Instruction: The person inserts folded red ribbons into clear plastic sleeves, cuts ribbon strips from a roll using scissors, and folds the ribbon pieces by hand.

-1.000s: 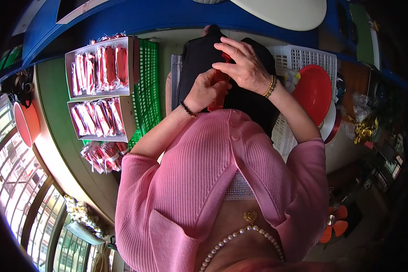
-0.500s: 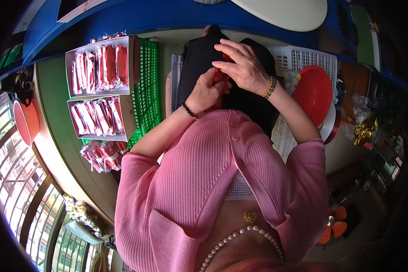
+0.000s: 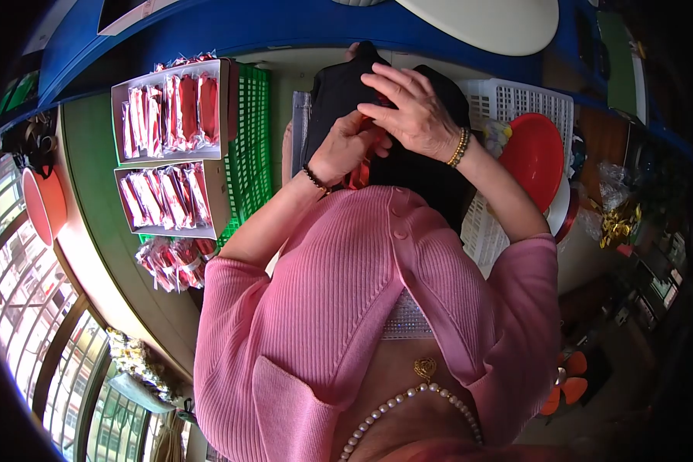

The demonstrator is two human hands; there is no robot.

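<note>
My left hand (image 3: 345, 150) is closed on a glossy red ribbon (image 3: 359, 174), part of which hangs below the fingers toward the pink cardigan. Over it, my right hand (image 3: 417, 115) bends in from the right, its fingertips meeting the left thumb and forefinger. Its outer fingers are fanned, and a bit of red shows between them; its thumb is hidden. The two hands work together on the ribbon above black cloth (image 3: 335, 96) over my lap. How the ribbon is folded cannot be made out.
At left, two boxes (image 3: 222, 115) of wrapped red-and-white packets stand by a green basket (image 3: 252, 146). Bundled packets (image 3: 173, 263) lie below. At right are a white basket (image 3: 481, 231) and a red round dish (image 3: 533, 163). A blue table edge (image 3: 285, 35) runs ahead, with a pale stool top (image 3: 493, 19).
My left hand has shifted slightly left and up, and more red ribbon shows below it. My right hand has moved slightly, its fingers still over the left fingertips.
</note>
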